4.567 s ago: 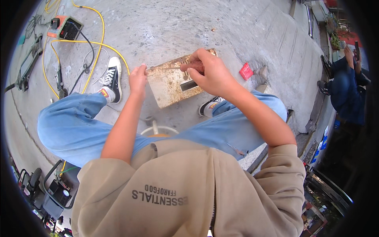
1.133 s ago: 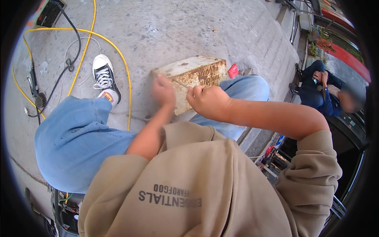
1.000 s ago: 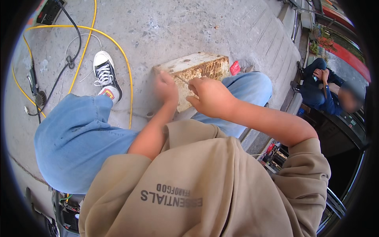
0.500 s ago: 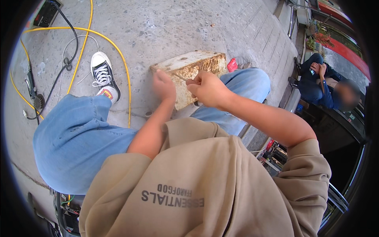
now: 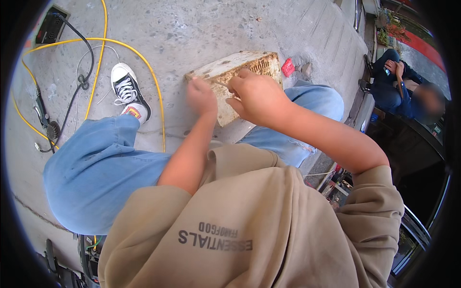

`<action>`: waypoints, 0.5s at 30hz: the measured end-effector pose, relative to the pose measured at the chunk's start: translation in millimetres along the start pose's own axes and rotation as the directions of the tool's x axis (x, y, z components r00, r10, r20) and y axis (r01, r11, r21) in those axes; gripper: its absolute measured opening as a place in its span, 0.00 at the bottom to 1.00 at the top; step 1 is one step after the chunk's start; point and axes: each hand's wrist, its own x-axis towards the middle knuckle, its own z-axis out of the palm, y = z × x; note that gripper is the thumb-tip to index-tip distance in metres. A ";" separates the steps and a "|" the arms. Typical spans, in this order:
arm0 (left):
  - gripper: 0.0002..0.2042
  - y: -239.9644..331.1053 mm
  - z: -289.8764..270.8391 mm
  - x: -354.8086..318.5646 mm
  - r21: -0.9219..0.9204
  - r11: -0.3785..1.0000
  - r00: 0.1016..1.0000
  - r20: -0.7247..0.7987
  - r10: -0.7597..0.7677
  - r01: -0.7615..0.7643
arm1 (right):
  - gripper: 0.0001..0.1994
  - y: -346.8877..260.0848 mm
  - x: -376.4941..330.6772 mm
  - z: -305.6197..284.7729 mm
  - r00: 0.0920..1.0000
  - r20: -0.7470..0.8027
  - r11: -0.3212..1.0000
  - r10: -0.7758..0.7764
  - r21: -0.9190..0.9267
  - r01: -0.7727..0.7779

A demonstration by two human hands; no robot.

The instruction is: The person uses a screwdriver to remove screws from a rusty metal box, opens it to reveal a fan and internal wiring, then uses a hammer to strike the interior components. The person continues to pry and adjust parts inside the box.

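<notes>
A rusty, off-white metal box (image 5: 229, 66) with slotted vents on one side stands on the concrete between my legs. My right hand (image 5: 261, 98) is closed around a thin metal rod (image 5: 220, 83), its kind not clear, which points left toward the box's left end. Beside that end is my left hand (image 5: 201, 97), smeared by motion. Its fingers cannot be made out, nor whether they touch the box or the rod's tip.
A yellow cable (image 5: 158, 96) loops over the floor at left, with a knotted black cable (image 5: 77, 91) and an angle grinder (image 5: 45, 115). A red scrap (image 5: 288, 67) lies right of the box. Farther right, another person (image 5: 391, 81) sits with hands together.
The view has shifted slightly, so the box sits a little farther right. My right hand has moved slightly up and right, still gripping the rod; my left stays by the box's left end.
</notes>
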 end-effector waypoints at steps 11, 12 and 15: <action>0.19 -13.2 -13.2 13.2 -0.011 0.971 0.966 0.094 0.240 -0.240 | 0.11 20.2 -1.6 -3.4 0.978 0.088 0.903 0.189 0.376 -0.209; 0.18 -14.6 -20.9 23.1 0.009 0.963 0.950 0.164 0.265 -0.270 | 0.10 18.6 1.6 -3.7 0.987 0.083 0.927 0.141 0.340 -0.161; 0.13 8.9 -37.9 46.7 -0.046 0.961 0.886 0.378 0.268 -0.272 | 0.07 24.4 0.1 6.8 0.999 0.053 0.964 -0.003 0.266 -0.011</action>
